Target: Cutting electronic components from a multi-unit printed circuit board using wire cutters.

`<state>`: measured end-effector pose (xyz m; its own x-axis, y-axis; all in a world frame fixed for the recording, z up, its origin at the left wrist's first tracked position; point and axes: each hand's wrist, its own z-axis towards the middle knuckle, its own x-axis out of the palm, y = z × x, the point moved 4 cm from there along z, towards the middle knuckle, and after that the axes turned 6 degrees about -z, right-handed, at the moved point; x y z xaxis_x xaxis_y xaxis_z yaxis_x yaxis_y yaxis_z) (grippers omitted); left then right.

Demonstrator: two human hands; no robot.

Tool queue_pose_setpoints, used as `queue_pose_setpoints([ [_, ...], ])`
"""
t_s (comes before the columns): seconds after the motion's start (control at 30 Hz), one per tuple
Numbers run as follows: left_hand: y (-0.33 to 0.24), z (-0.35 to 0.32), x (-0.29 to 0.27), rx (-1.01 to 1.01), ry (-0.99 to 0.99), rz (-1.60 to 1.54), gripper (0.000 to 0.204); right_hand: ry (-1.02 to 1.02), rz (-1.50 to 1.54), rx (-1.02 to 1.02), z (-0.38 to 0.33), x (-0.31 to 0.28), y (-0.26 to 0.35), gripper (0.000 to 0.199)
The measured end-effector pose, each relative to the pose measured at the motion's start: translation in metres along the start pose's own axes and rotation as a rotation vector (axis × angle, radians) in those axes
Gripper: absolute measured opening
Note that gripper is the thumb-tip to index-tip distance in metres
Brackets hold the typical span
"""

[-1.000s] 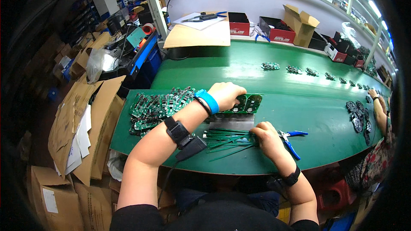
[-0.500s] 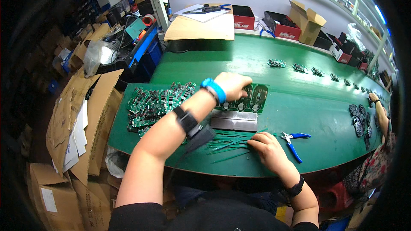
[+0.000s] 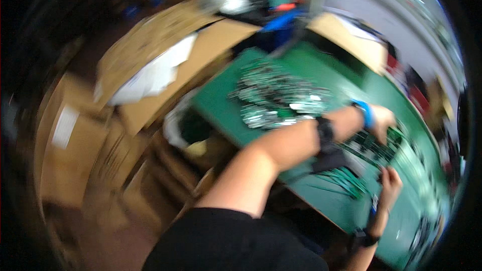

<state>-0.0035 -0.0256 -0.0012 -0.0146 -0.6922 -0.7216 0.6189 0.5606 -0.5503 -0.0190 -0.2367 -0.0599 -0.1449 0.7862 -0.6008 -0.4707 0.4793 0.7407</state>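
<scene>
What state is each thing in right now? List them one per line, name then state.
left hand: laid on the circuit board panel, grip blurred
right hand: at the green strips, grip blurred
circuit board panel: flat on the table, under the left hand
pile of circuit boards: heaped loose
green strips: scattered flat
cardboard boxes: flaps open
green table: partly covered

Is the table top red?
No, the table top is green, with a pile of circuit boards lying on it near the left hand.
</scene>
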Motion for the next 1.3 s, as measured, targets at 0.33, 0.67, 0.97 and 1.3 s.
queue_pose_setpoints([
  [0.33, 0.026, -0.038, -0.004, -0.644, -0.554, -0.312, 0.029, 0.028, -0.055, -0.155, -0.024, -0.042, 0.008, 0.020],
  [0.67, 0.035, -0.046, -0.005, -0.372, -0.628, -0.358, 0.036, -0.350, -0.820, -0.993, -0.026, 0.003, 0.101, 0.047],
  [0.97, -0.011, -0.060, -0.040, -0.255, -0.182, -0.040, 0.041, 0.012, -0.608, -0.767, 0.004, 0.011, 0.133, 0.022],
  [1.3, -0.022, -0.064, -0.028, -0.225, 0.134, -0.041, 0.053, 0.258, -0.488, -0.412, 0.034, 0.026, 0.106, 0.018],
])
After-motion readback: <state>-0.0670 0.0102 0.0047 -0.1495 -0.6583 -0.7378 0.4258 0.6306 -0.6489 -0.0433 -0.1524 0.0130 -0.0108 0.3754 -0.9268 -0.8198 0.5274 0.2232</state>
